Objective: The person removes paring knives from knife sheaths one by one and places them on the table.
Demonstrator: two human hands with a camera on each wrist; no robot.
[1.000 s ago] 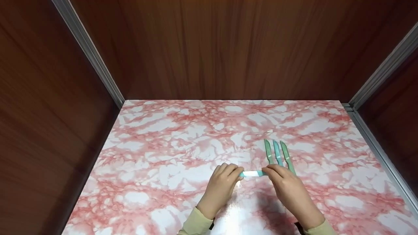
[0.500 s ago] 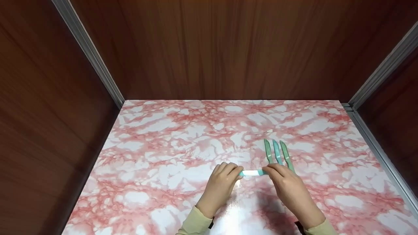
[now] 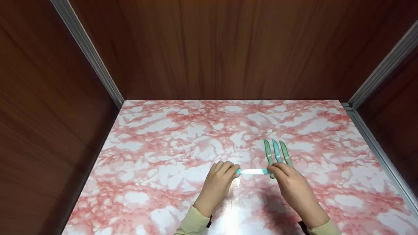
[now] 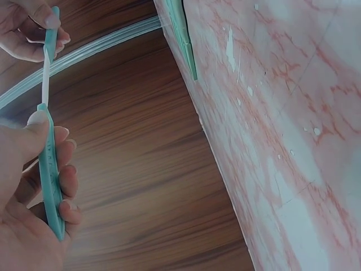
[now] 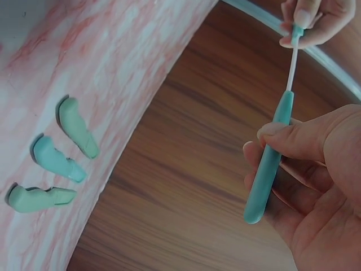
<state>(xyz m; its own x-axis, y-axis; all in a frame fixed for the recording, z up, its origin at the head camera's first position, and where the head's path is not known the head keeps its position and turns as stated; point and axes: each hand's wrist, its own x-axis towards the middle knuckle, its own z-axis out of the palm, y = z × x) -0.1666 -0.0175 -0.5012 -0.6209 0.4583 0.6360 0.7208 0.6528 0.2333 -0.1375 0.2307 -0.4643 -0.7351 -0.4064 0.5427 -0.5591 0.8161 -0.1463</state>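
Note:
Between both hands a paring knife is held level, its pale blade (image 3: 252,171) bare in the middle. My left hand (image 3: 218,182) grips the teal sheath (image 4: 51,175) at the blade's pointed end, thumb along its near end. My right hand (image 3: 292,184) holds the teal handle (image 5: 266,178), thumb on top and fingers beneath. Just beyond the right hand lie three sheathed knives side by side on the table: a green knife (image 3: 267,150), a blue knife (image 3: 276,150) and another green knife (image 3: 284,150). In the head view the right hand partly hides their handles.
The table (image 3: 163,176) has a red-and-white marbled top. Dark wood-grain panels (image 3: 209,49) rise behind it and at both sides, with metal strips (image 3: 94,58) along the corners.
The hands have drawn slightly apart, left hand leftward and right hand rightward, and more of the blade shows between them. The three knives on the table stay put.

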